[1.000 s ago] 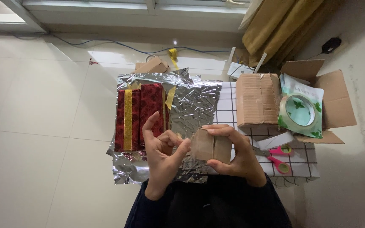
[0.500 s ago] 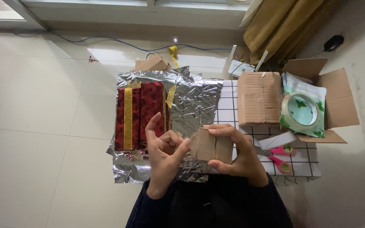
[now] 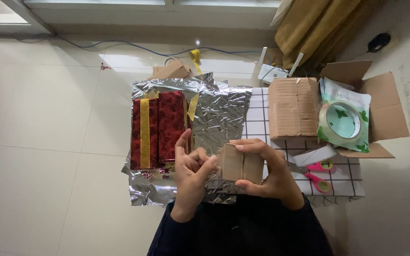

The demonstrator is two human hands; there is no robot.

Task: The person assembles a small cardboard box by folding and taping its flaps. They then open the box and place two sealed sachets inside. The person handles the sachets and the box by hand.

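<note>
My right hand (image 3: 271,175) grips a small brown cardboard box (image 3: 240,164) from its right side, thumb below and fingers over the top. My left hand (image 3: 191,171) is at the box's left edge, its fingertips pinching or pressing there; what they hold is too small to tell. Both hands hover above a crinkled sheet of silver foil (image 3: 219,111) spread on the floor. A red rose-patterned wrapped box with a gold ribbon (image 3: 157,130) lies on the foil's left part.
A closed corrugated cardboard box (image 3: 293,108) sits on a white grid-patterned sheet (image 3: 345,178). An open carton (image 3: 380,106) holds a clear tape roll (image 3: 343,120) on a green packet. Pink-handled scissors (image 3: 316,173) lie by my right hand. Cables run along the tiled floor.
Both hands and the small box stay almost in place; the left fingers have shifted slightly at the box's left edge.
</note>
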